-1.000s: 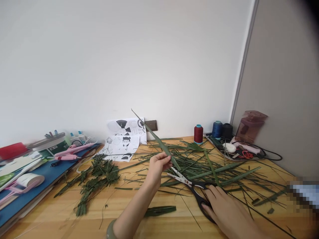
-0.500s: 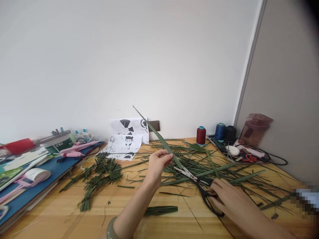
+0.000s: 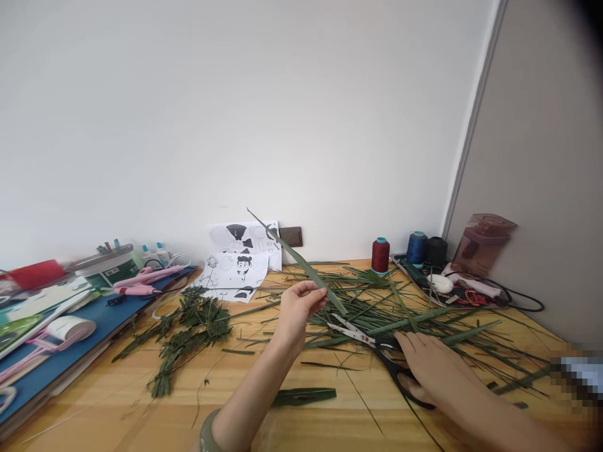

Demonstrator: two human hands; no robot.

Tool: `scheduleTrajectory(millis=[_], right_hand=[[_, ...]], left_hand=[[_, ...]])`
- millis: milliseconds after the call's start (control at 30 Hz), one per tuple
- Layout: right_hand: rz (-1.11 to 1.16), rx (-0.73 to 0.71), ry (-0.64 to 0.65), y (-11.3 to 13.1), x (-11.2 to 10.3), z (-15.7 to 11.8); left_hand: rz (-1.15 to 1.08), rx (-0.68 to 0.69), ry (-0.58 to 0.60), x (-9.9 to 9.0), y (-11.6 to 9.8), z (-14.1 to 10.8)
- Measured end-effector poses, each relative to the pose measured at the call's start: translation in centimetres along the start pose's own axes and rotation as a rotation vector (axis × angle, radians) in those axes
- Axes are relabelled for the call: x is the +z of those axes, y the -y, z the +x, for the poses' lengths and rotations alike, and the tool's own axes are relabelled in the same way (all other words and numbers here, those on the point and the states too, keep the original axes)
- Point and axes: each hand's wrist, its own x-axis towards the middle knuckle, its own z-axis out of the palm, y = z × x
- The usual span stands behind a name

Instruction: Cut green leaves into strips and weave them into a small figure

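Between the fingertips of my left hand is a long green leaf blade, its thin tip slanting up and left. My right hand grips the black handles of the scissors. Their blades are parted and lie just below the cut-looking lower end of the leaf, apart from it. Under and behind both hands spreads a pile of narrow green leaves. A short wide leaf piece rests on the wooden table near its front.
Leafy sprigs and printed sheets lie left of centre. A blue mat at the left carries pink glue guns and a tape roll. Thread spools and a cluttered tray stand at the back right.
The scissors have moved slightly down and away from the leaf, their blades opening wider. The leaf's tip has dipped a little, and its lower end is now free of the blades.
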Motion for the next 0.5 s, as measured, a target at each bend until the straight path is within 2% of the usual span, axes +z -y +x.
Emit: scheduleTrajectory(millis=[167, 267, 367, 500], right_hand=[[0.109, -0.095, 0.114, -1.1, -2.2, 0.3], [0.268, -0.078, 0.226, -1.8, -3.4, 0.6], [0.522, -0.021, 0.296, -2.2, -3.6, 1.4], [1.02, 0.115, 0.38, -2.2, -3.6, 2.7]], left_hand=[[0.014, 0.007, -0.019, -0.4, -0.5, 0.2], [0.035, 0.006, -0.02, -0.5, -1.1, 0.1], [0.045, 0.01, -0.02, -0.5, -1.8, -0.2], [0.049, 0.021, -0.006, -0.3, -2.6, -0.7]])
